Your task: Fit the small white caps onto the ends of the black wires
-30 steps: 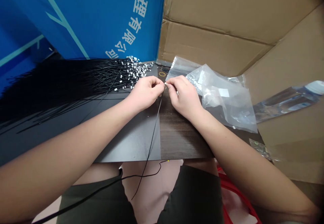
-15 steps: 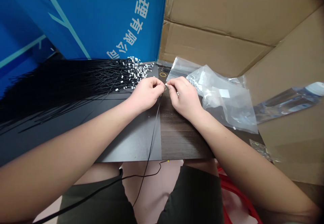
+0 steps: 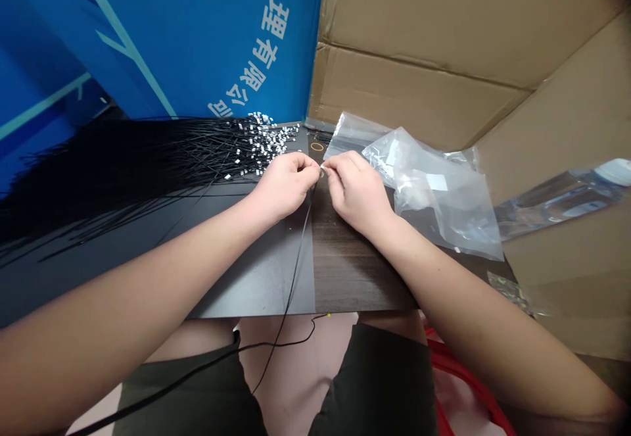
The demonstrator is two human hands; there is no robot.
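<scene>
The bulk of the work lies to the left on the board: a broad fan of thin black wires (image 3: 123, 169) spreads across the dark tabletop (image 3: 256, 285), its ends crowded with small white rectangular terminals (image 3: 266, 140). Only one thin black wire (image 3: 302, 245) stands apart from that mass, so nearly all the strands lie together in the heap (exactly how many is impossible to count). That single wire sits at the middle of the board, running from between the hands over the table edge and drooping toward the person's lap. Its upper end carries a tiny pale tip (image 3: 323, 171), mostly hidden by the fingers. The left hand (image 3: 284, 186) and right hand (image 3: 357, 193) face each other, fingers curled rather than spread, their fingertips pinched close together. The left seems to grip the wire and the right the pale tip, though the fingers hide the exact hold. A crumpled clear plastic bag (image 3: 438, 186) lies just beside the right hand, with a clear plastic bottle (image 3: 557, 202) beyond it against a brown cardboard sheet (image 3: 419, 41). A blue printed banner (image 3: 197, 41) stands behind the fan of wires.
</scene>
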